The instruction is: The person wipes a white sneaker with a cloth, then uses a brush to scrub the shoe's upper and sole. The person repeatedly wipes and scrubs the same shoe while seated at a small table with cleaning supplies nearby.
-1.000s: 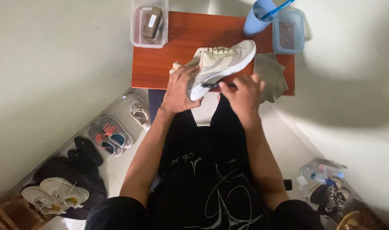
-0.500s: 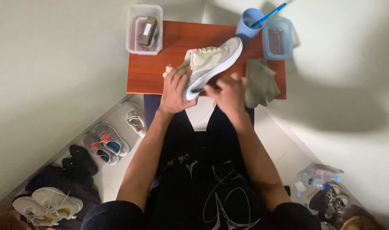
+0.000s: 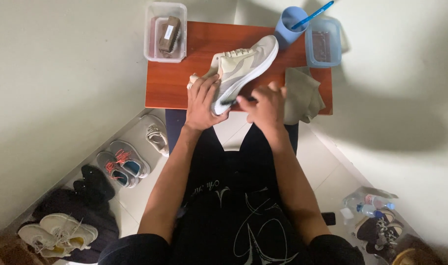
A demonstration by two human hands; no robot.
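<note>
A beige and white sneaker (image 3: pixel 243 68) lies tilted on its side over a small reddish-brown table (image 3: pixel 175 83). My left hand (image 3: pixel 202 103) grips it at the heel end. My right hand (image 3: pixel 265 105) presses against the white sole near the heel, fingers curled; whether it holds a small item I cannot tell. A grey-green cloth (image 3: pixel 302 95) lies on the table just right of my right hand.
A clear tub with a brush (image 3: pixel 166 32) stands at the table's back left. A blue cup with a blue stick (image 3: pixel 291 22) and a clear blue-tinted tub (image 3: pixel 323 41) stand at the back right. Several pairs of shoes (image 3: pixel 125 162) lie on the floor left; bottles (image 3: pixel 371 203) right.
The view has shifted slightly. My right hand has slid along the sole toward the heel, and the shoe sits a little lower over the table.
</note>
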